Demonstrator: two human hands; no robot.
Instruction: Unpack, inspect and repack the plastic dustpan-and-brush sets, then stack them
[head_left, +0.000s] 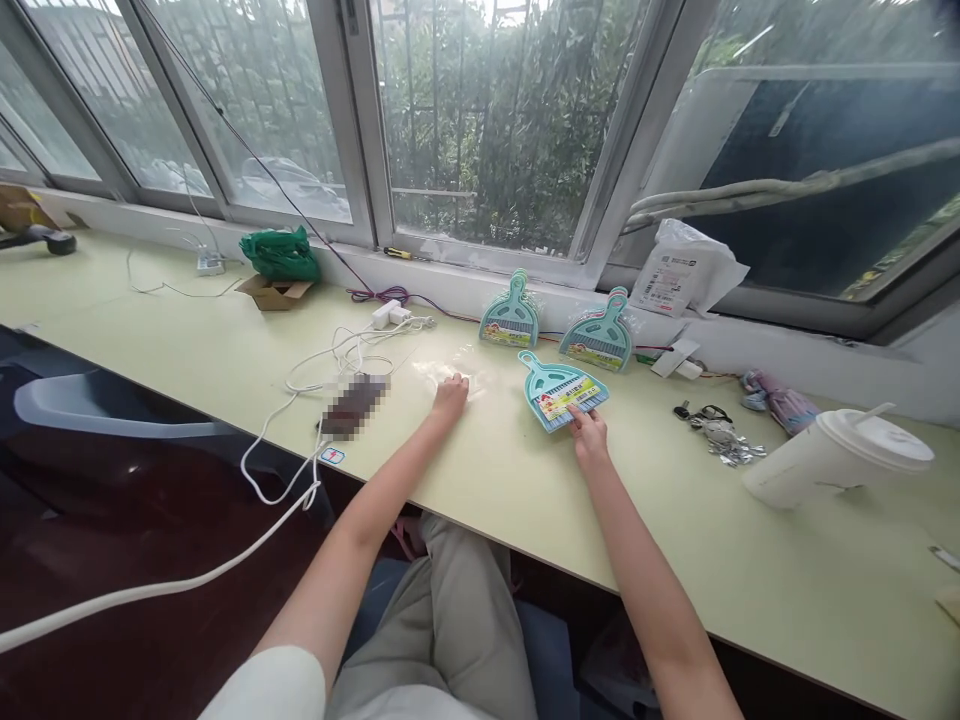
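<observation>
My right hand (590, 436) is closed on the lower edge of a teal dustpan set (551, 388) with a colourful label, its handle pointing away from me. My left hand (451, 395), fingers closed, is on a clear plastic bag (431, 378) lying on the pale table (480, 470). Two more teal dustpan sets stand against the wall under the window, one on the left (510, 318) and one on the right (600, 335).
White cables and a power strip (390, 314) lie left, near a blurred phone (352, 408). Farther left is a green bag (281, 254) on a cardboard box (274, 292). Keys (720, 432), a lidded white cup (825, 460) and a white package (679, 272) are right.
</observation>
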